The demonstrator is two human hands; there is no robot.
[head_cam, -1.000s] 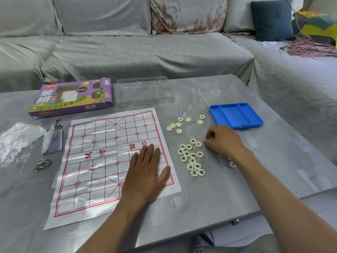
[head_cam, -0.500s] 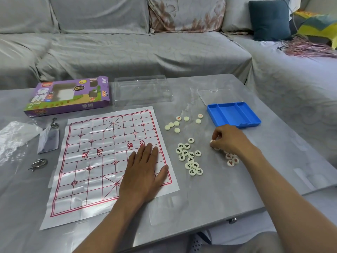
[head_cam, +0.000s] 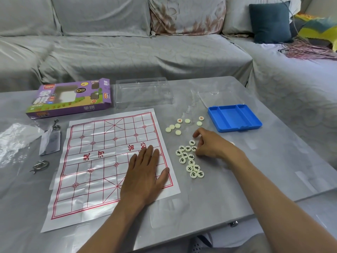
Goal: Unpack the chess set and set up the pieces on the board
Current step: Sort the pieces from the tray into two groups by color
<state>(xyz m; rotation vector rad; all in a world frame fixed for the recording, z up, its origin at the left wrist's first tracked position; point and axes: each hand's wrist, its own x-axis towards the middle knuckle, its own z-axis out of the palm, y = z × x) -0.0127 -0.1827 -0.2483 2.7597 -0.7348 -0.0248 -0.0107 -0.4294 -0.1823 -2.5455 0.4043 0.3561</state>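
Note:
The paper chess board with red lines lies flat on the grey table. My left hand rests flat on its near right part, fingers straight. Right of the board lies a cluster of cream round pieces with black characters. My right hand is at that cluster's right edge, index finger stretched out, the other fingers curled down around a chess piece that they half hide. Several more pieces, some blank side up and some red-marked, lie further back. One piece shows beyond my right wrist.
An empty blue tray sits right of the pieces, a clear lid behind it. A clear plastic case and the purple box stand behind the board. At the left lie a plastic bag, a leaflet and metal puzzle rings.
My right hand went right with red-marked pieces, then came back left to the black-marked cluster. My left hand stayed flat on the board.

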